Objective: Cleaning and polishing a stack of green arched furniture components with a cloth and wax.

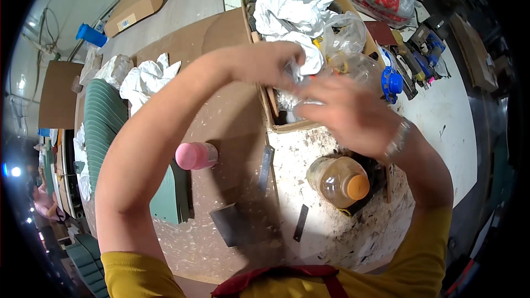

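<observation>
My left hand [268, 62] and my right hand [345, 115] meet over an open cardboard box [287, 126] at the middle of the bench. Both pinch a crinkled clear plastic bag [346, 49] between them; what is inside it I cannot make out. White crumpled wrapping [290, 0] fills the far part of the box. A wristwatch [398, 139] sits on my right wrist.
A pink-capped bottle [196, 155] lies on the brown board near my left forearm. A jar with an orange lid [339, 181] stands below my right wrist. Green ridged panels [102, 124] lie at the left, white rags [144, 80] beside them, tools [422, 55] at the right.
</observation>
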A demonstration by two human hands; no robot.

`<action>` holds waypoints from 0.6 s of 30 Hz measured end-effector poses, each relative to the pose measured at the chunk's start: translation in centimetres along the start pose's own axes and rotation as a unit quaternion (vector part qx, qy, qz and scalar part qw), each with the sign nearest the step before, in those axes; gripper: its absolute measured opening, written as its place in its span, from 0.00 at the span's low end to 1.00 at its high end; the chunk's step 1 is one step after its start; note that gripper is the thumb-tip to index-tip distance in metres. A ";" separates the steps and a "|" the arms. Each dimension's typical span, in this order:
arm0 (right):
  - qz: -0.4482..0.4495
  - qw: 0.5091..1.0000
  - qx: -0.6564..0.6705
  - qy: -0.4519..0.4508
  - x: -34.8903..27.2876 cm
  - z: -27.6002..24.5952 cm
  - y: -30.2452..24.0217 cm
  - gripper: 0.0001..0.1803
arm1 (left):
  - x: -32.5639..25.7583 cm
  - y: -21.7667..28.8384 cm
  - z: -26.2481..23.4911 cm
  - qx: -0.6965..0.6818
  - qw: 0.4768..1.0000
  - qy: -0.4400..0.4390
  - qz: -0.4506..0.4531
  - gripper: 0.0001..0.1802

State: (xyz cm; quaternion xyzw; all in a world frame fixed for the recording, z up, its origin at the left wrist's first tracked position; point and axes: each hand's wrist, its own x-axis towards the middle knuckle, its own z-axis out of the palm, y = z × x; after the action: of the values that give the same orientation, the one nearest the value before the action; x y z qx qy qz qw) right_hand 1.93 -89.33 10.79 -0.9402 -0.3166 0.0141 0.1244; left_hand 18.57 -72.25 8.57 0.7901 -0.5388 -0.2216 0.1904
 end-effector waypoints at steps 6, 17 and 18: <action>0.107 0.993 0.049 -0.033 3.5 4.1 2.2 0.23 | -0.7 0.1 0.2 0.183 0.954 0.227 0.077 0.17; 0.215 0.944 0.250 0.007 3.9 3.5 4.1 0.22 | -2.3 4.1 4.9 0.199 0.971 -0.126 0.038 0.11; 0.218 0.940 0.263 0.008 4.0 3.7 4.2 0.21 | -1.7 4.0 5.4 0.235 0.963 -0.133 0.018 0.12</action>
State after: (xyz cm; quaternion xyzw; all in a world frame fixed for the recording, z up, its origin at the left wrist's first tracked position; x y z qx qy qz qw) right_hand 7.22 -89.34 6.39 -0.9199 -0.0873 0.1158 0.3642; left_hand 11.96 -72.42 6.54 0.7662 -0.6104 -0.1883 -0.0695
